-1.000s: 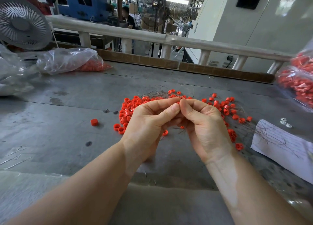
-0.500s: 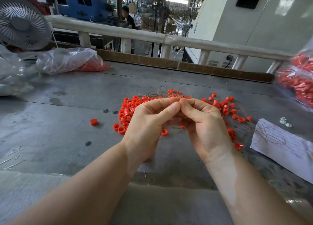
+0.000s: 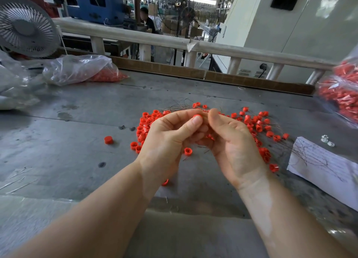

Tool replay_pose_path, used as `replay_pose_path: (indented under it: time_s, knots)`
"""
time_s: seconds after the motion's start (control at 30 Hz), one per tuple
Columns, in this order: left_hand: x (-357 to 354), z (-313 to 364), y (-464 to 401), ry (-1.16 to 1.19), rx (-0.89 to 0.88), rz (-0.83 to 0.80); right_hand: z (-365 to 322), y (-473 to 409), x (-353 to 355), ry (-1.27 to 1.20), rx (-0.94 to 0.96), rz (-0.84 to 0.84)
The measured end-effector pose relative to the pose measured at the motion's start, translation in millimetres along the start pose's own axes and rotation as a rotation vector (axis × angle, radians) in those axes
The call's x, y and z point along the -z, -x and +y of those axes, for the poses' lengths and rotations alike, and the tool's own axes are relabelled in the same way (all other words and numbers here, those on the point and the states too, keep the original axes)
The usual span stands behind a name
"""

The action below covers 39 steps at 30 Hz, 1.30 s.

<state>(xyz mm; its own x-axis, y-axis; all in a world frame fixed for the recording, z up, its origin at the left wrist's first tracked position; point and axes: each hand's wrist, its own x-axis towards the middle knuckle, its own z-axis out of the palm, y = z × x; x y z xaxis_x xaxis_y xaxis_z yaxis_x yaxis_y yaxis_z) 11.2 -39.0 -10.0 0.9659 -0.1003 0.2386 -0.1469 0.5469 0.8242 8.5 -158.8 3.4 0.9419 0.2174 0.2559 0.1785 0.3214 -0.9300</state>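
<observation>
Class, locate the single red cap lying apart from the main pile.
In the head view, the single red cap lies on the table, left of the pile and the left hand.

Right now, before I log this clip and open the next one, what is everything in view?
Table: one, grey, under everything.
Loose caps: many, red, heaped behind the hands.
Lone cap: one, red, left of the heap.
Wires: many, thin and dark, among the caps and over the paper.
Paper: one sheet, white, right.
Nuts: three, whitish, beyond the paper.
Bags of caps: two, clear, far left and right edge.
Fan: one, pale grey, far left.
Rail: one, white, far edge.
Left hand: pinches the held cap, red.
Right hand: thumb beside that cap; grip unclear.
</observation>
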Motion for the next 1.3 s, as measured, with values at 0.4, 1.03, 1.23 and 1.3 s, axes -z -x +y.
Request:
replay_pose_path:
  time_s: [0.4,1.03,1.23,1.3]
  knots:
    - [-9,1,7,-0.497,-0.302,0.050,7,3,-4,0.229,0.205,0.132]
    - [-9,2,4,-0.529,-0.335,0.055,-8,-3,4,-0.023,-0.116,0.144]
    - [-9,5,5,-0.548,-0.308,0.044,-3,-4,6,-0.041,-0.096,0.127]
    - [-8,7,6,-0.556,-0.309,0.039,-1,-4,7,-0.033,-0.082,0.117]
